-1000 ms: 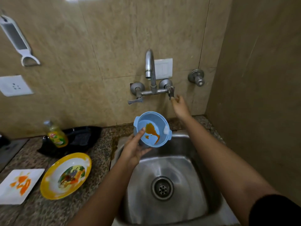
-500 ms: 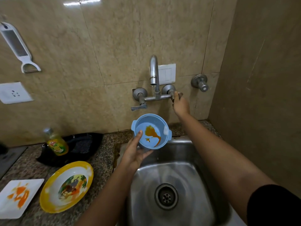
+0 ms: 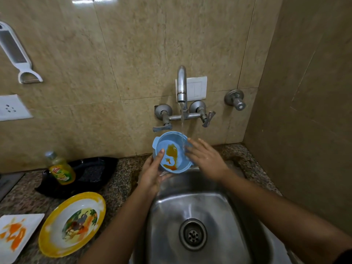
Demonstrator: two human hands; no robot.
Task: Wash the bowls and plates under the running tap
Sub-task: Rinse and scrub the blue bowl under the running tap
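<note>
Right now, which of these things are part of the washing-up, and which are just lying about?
Part of the job: blue bowl, held by the left hand; right hand at its rim; running tap; sink; yellow plate; white square plate.

Lying about: dish soap bottle; black tray; wall grater.

Dim light, wall tile (image 3: 95,0) glare, fisheye-bent edges

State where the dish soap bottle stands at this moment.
In the head view, the dish soap bottle stands upright on the counter left of the sink, in front of a black tray and behind the yellow-rimmed plate.
</note>
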